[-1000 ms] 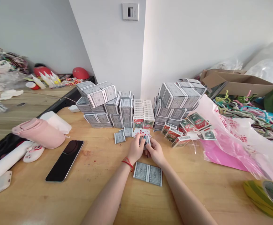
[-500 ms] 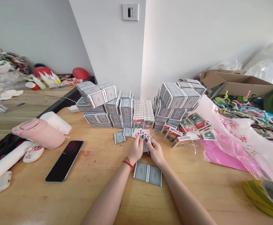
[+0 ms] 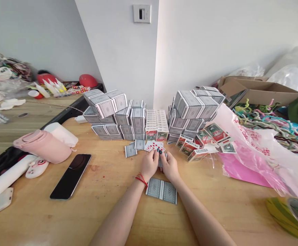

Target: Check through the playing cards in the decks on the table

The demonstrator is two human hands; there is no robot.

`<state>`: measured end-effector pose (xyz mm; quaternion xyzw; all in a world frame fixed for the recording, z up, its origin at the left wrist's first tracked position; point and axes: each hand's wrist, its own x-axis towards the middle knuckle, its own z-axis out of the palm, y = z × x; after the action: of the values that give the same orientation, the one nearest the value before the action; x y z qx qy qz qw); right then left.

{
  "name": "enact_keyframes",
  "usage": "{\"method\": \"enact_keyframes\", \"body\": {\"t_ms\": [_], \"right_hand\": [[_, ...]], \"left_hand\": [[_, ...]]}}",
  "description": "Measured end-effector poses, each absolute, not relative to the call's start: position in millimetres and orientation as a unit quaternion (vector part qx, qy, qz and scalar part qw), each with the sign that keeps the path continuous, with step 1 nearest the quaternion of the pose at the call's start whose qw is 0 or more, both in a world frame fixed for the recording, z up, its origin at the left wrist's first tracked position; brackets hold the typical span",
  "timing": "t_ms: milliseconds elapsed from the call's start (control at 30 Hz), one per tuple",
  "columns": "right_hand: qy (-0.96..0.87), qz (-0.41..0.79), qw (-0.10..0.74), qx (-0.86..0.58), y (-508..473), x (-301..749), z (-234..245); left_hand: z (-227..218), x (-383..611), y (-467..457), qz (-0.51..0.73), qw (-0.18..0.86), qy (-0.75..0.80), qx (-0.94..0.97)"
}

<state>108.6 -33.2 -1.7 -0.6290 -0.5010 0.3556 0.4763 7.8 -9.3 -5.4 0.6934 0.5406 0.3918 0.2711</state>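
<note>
Smooth wooden tabletop lies beneath fingers holding thin patterned cards.

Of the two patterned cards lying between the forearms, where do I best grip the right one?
Probably the near edge, coming low from the near side. The right card looks thin and lies flat on the table; the left card borders its left side, and the right hand is beyond its far edge, so the near edge seems freest.

The held card is partly hidden by the left hand and right hand, and the tape roll is cut off by the right edge.
</note>
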Motion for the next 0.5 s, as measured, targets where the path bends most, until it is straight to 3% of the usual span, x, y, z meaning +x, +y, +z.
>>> {"method": "enact_keyframes", "body": {"t_ms": [133,500], "right_hand": [[-0.539,0.261,0.474,-0.646,-31.8,109.3,-4.0],[-0.542,0.233,0.472,-0.654,-35.3,108.2,-5.5]], "left_hand": [[-4.4,8.9,-10.9,0.386,0.262,0.546,0.696],[0.2,12.4,-16.3,0.406,0.273,0.559,0.669]]}}
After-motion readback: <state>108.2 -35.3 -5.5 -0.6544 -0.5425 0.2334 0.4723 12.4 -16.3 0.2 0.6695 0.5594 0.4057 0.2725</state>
